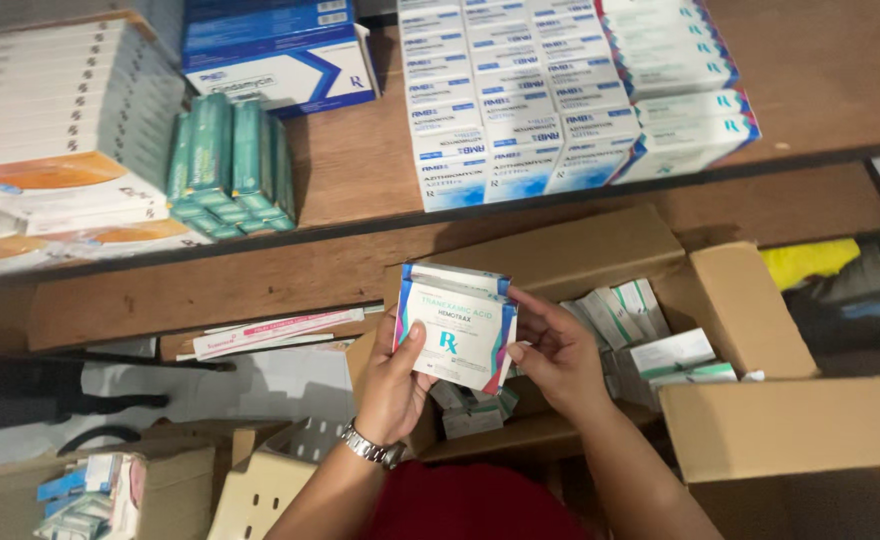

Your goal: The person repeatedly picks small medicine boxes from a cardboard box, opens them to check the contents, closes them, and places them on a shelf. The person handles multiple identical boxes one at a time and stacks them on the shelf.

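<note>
**Both hands hold one medicine box over the carton**

At the centre of the frame, the left hand and right hand hold a white and teal medicine box between them, each grip pinching one side edge. The box sits upright above an open cardboard carton holding more small boxes. Along the top, a wooden shelf carries green packs and rows of blue and white boxes.
</note>
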Tool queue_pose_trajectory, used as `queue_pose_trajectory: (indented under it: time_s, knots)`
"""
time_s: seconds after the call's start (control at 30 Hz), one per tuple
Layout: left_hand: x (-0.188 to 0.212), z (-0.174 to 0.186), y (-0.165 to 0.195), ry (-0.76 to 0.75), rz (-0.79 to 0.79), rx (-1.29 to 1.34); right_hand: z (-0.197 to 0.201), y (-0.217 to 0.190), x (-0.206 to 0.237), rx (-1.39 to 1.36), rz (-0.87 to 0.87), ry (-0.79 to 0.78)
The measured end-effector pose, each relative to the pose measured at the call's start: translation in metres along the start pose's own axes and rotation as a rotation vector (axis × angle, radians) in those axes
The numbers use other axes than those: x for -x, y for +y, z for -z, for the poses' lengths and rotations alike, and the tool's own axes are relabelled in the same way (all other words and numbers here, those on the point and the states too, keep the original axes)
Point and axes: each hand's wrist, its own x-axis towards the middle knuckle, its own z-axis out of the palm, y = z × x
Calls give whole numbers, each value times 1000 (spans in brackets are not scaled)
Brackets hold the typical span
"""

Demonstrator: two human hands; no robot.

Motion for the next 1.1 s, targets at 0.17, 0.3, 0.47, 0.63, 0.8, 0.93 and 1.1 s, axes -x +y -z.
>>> queue_pose_trajectory:
  time_s: [0.17,0.3,0.47,0.63,0.8,0.93,1.1]
  knots:
    - [0,2,-1,26,-41,-5,-4,-7,-8,-2,3,-55]
    - [-4,7,1,12,-75,3,-14,-15,-13,118,50,-99]
    - [-7,12,5,44,-94,27,-33,-27,-25,214,67,-119]
    - [-5,13,9,17,-128,63,-45,-37,-29,324,76,-127]
    - [-4,13,12,13,-161,49,-46,-37,-29,458,198,-125]
    - [-1,14,15,-55,-121,160,-43,-31,-29,421,133,-65]
    - [4,11,15,-74,-84,224,-39,-26,-26,214,73,-71]
